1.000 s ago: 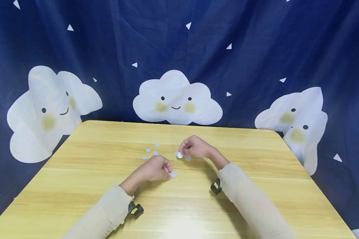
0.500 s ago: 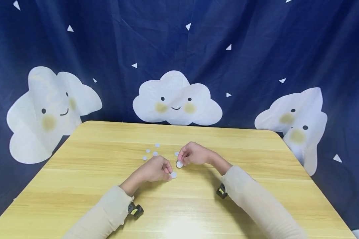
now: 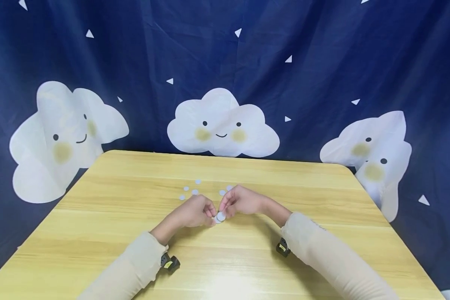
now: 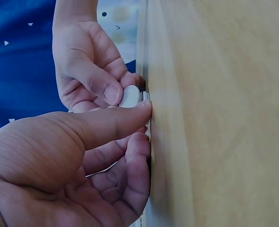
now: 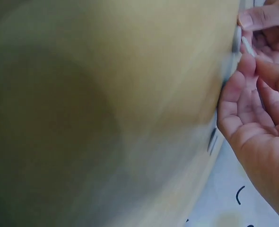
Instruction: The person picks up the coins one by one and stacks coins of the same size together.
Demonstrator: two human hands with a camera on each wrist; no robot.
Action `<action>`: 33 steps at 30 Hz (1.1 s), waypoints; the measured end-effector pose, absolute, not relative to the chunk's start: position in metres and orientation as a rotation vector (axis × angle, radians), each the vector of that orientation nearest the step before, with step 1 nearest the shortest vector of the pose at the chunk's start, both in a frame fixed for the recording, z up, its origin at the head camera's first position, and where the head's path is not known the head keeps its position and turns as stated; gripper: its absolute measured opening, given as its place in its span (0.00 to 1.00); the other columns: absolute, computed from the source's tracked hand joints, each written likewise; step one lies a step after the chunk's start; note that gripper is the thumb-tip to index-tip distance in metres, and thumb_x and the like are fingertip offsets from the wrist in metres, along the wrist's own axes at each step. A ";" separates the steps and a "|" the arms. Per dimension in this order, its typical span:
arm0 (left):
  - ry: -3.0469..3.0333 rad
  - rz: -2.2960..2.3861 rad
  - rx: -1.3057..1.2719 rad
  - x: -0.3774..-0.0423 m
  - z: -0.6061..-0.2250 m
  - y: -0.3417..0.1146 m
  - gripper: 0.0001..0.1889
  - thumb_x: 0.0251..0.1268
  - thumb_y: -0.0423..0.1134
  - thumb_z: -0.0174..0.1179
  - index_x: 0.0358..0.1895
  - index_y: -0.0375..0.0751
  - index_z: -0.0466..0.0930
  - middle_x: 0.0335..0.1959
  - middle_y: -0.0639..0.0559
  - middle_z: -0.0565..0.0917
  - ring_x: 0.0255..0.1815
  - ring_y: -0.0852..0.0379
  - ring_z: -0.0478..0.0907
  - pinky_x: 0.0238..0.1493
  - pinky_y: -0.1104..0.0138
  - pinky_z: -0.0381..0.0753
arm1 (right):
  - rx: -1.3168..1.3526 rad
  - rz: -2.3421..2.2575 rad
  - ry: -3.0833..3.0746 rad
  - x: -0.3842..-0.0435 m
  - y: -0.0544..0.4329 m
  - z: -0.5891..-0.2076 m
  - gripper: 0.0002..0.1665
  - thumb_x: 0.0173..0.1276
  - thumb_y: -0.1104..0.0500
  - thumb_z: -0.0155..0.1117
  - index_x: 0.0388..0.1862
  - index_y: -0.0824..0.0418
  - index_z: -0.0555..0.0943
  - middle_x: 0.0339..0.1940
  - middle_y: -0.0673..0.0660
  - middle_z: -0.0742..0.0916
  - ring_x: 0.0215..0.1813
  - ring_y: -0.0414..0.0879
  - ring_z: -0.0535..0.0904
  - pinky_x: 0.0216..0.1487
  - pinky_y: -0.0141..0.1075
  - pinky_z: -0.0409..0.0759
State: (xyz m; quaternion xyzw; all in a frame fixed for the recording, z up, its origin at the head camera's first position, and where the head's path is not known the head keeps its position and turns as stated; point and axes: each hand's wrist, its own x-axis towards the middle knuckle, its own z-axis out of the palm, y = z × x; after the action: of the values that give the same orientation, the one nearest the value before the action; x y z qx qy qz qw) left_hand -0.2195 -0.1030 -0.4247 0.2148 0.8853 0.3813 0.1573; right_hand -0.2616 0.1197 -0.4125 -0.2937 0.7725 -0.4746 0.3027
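In the head view, my right hand [image 3: 243, 201] pinches a silvery-white coin [image 3: 221, 216] between thumb and fingertips. That coin is tilted and partly overlaps a second coin [image 3: 217, 220], which sits low at the table beside the tips of my left hand [image 3: 195, 211]. The left wrist view shows the tilted coin [image 4: 131, 96] in the right fingers, with what looks like a short stack [image 4: 145, 96] at my left thumb tip. My left thumb and curled fingers hold that stack at the tabletop; part of it is hidden behind the thumb.
Several similar coins lie loose on the wooden table [image 3: 142, 250]: a left group around one coin [image 3: 195, 192], plus two coins [image 3: 222, 193] behind my right hand. A dark blue curtain [image 3: 225, 50] with printed clouds hangs beyond the far edge.
My right hand has come nearer and slightly left with its coin, from the loose coins to the coin at my left fingertips. The left hand has stayed in place.
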 end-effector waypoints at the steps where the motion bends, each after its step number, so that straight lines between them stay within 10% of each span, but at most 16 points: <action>1: 2.534 1.089 0.612 -0.219 -0.425 -0.103 0.09 0.52 0.31 0.76 0.33 0.41 0.84 0.28 0.54 0.82 0.32 0.57 0.78 0.36 0.66 0.79 | -0.774 -1.267 2.043 -0.260 0.119 -0.413 0.10 0.60 0.77 0.64 0.41 0.74 0.84 0.33 0.61 0.89 0.34 0.44 0.84 0.38 0.32 0.82; 33: 2.536 1.094 0.623 -0.220 -0.424 -0.105 0.09 0.52 0.29 0.76 0.32 0.40 0.84 0.27 0.54 0.82 0.30 0.57 0.78 0.35 0.65 0.79 | -0.568 -1.190 2.257 -0.246 0.104 -0.412 0.03 0.65 0.72 0.66 0.35 0.69 0.86 0.29 0.55 0.88 0.31 0.42 0.82 0.37 0.34 0.83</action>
State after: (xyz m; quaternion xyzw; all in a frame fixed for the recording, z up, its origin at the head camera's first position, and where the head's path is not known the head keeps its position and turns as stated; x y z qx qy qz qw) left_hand -0.2201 -0.1045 -0.4243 0.2176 0.8849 0.3818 0.1545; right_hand -0.2458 0.1035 -0.4123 -0.2096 0.8336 -0.4396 0.2606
